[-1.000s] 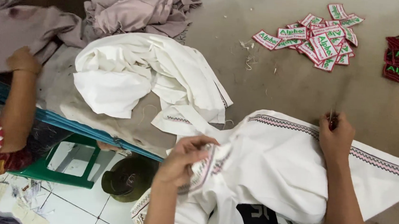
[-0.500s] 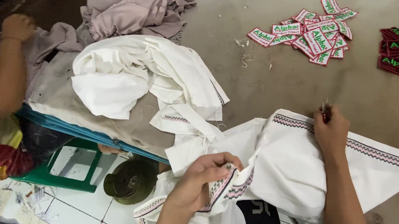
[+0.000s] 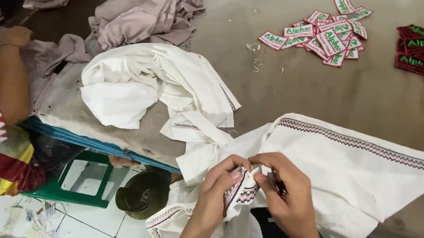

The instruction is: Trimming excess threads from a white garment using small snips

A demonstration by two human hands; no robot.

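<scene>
At far left a co-worker's arm is cut off by the frame, its fist on mauve cloth. A crumpled white heap lies soft on the brown desk. The left hand pinches a folded, zigzag-trimmed edge of the white garment; the right hand closes on the same fold, hiding something dark. The trim band runs left to right. Embroidered patches lie beyond.

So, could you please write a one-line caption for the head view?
Both hands, left hand and right hand, pinch the patterned trim of a white garment at a table.
</scene>
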